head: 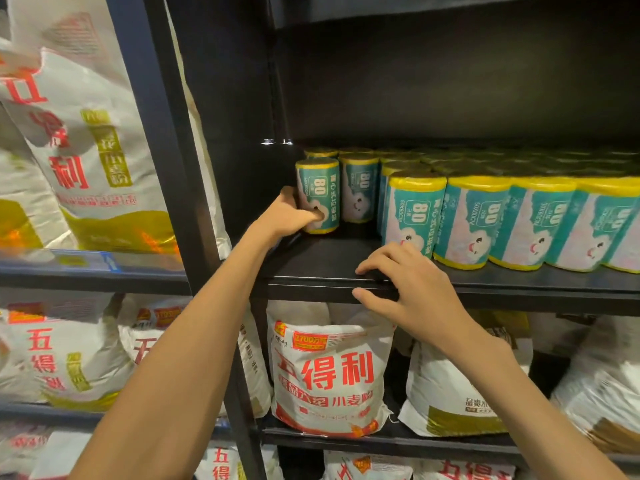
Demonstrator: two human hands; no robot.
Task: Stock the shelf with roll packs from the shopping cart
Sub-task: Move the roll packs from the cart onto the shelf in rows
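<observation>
Left hand [289, 214] was curled round the lower part of one roll pack [318, 195], gripping it where it stood upright at the left end of the black shelf [322, 261], in the middle of the frame. I saw the thumb on the pack's front and the other fingers hidden behind it. Right hand [403, 285] lay lower, right of centre, its fingers loosely spread and resting on the shelf's front edge, thumb under the lip, holding nothing. Just beside the gripped pack stood a second one [358, 192], and further packs [502, 220] filled the shelf toward the right edge of the frame in rows, all upright, with teal labels and yellow ends. Flour sacks [329, 372] sat on the shelf below and in the bay at the left. I could not see the shopping cart.
</observation>
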